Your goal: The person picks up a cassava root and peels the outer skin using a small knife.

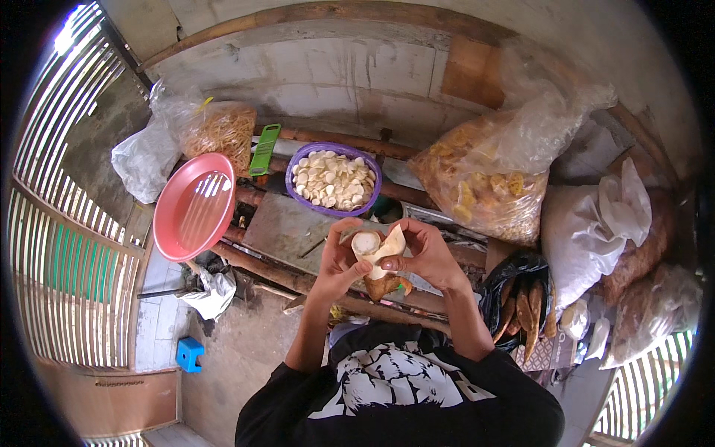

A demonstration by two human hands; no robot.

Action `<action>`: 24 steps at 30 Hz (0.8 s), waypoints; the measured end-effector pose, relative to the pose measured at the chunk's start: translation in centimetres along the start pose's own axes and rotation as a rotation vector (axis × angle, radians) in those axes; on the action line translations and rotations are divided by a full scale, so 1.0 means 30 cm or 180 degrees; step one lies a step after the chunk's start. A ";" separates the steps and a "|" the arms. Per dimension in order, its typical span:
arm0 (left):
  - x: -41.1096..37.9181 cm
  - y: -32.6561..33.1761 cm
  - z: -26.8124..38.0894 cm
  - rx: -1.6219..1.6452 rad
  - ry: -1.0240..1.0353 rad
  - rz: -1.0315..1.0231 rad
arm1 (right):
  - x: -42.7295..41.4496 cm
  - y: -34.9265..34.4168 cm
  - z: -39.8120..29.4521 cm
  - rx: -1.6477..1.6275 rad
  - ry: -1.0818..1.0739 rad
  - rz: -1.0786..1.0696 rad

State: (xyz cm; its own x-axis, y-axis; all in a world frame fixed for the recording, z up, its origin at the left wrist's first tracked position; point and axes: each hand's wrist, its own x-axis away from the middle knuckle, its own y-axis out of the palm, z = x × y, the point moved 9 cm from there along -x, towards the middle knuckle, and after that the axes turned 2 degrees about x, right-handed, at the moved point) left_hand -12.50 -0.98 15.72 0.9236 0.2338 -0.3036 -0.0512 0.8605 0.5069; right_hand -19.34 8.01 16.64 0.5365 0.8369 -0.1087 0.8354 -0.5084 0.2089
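Observation:
A pale, thick cassava root [366,244], its round cut end facing up, is between my two hands. My left hand [339,254] grips it from the left side, thumb across the front. A wide flap of peel [393,241] stands away from the root with its whitish inner face showing, and my right hand [423,250] pinches that flap. Brown outer skin [381,286] hangs below the fingers. Just beyond my hands sits a purple plastic basin [335,213] holding many thin, round white slices [334,179].
A green slicer [265,150] lies left of the purple basin, near a pink basin of water [166,246]. Bags of strips [220,131] and yellowish chips [475,184] flank the bench. At right, a black bag [490,279] holds brown roots [523,307]. A blue stool [190,355] stands on the floor.

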 end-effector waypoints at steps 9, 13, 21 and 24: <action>0.004 -0.004 0.014 -0.0427 0.0011 0.0215 | 0.006 -0.005 -0.007 0.0042 0.0213 -0.0045; 0.001 0.008 0.013 -0.0434 0.0070 0.0215 | 0.011 -0.016 -0.010 0.0185 0.0046 0.0052; -0.004 -0.007 0.036 -0.0411 0.0417 0.0162 | 0.032 -0.030 -0.021 0.0478 -0.0313 0.0486; -0.002 -0.013 0.045 -0.0434 0.0518 0.0194 | 0.041 -0.017 -0.044 0.0486 -0.0596 0.0480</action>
State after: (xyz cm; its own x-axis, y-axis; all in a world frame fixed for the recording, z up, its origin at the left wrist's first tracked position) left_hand -12.02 -1.92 16.63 0.8443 0.3479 -0.4077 -0.1662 0.8932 0.4179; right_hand -19.26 9.55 17.69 0.6569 0.7046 -0.2682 0.7452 -0.6608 0.0892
